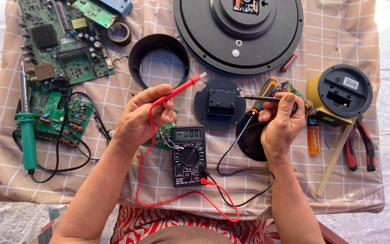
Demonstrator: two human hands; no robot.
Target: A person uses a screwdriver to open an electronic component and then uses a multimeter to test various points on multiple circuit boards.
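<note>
— Where are your hands right now?

— Apart, one on each lead. My left hand (pixel 141 118) is closed around the red probe (pixel 177 91), tip raised and pointing off toward the black ring (pixel 159 61), touching nothing. My right hand (pixel 281 121) pinches the black probe (pixel 259 97), whose tip rests at the edge of the small black box in the middle of the round black disc (pixel 220 103).

— And the meter?

— The black multimeter (pixel 188 156) lies flat on the checked cloth (pixel 339 40) over the tabletop, just in front of me, between my wrists. Both leads are plugged in, and the dial is turned off its rest. The display is lit, though I'd judge no reading is being taken, since only one probe is on the part.

— So how far along is it?

— As I see it, the setting-up is done: meter on, leads in, the part laid out. What's left is bringing the red tip down to a contact.

— Anything else close by?

— A small green board (pixel 161 138) sits partly under my left hand, beside the meter. An orange-handled screwdriver (pixel 263 92) lies just behind my right fingers, with an orange lighter (pixel 313 139) to their right.
</note>
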